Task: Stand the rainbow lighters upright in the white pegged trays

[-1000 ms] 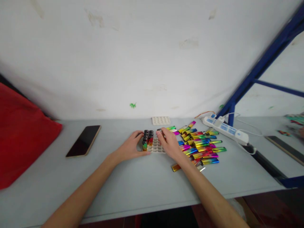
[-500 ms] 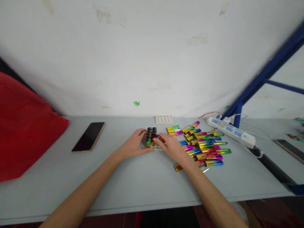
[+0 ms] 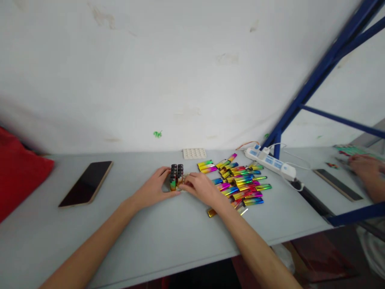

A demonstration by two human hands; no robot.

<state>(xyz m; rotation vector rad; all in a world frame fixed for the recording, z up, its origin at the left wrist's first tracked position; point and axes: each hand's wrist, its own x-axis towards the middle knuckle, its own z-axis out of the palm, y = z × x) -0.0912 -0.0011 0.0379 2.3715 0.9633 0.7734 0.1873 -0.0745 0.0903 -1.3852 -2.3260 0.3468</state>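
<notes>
Two rows of upright lighters [image 3: 173,176] with black tops stand in a white holder, mostly hidden by my hands. My left hand [image 3: 155,186] is curved round the left side of the rows, its thumb along the front edge and its fingers behind. My right hand [image 3: 197,185] is at the right side of the rows, thumb and fingers close together by the nearest lighters; what they pinch is hidden. A pile of shiny multicoloured lighters [image 3: 240,180] lies just right of my right hand.
A white perforated tray [image 3: 195,153] lies by the wall. A phone [image 3: 87,183] and red cloth [image 3: 18,172] are at the left. Right are a power strip [image 3: 270,161], blue frame [image 3: 300,92], another phone [image 3: 338,184] and another person's hand [image 3: 365,168].
The view has turned right, so the table's things appear further left and another person's hand shows. My right hand's fingers are lower beside the rows; the black top between them no longer shows.
</notes>
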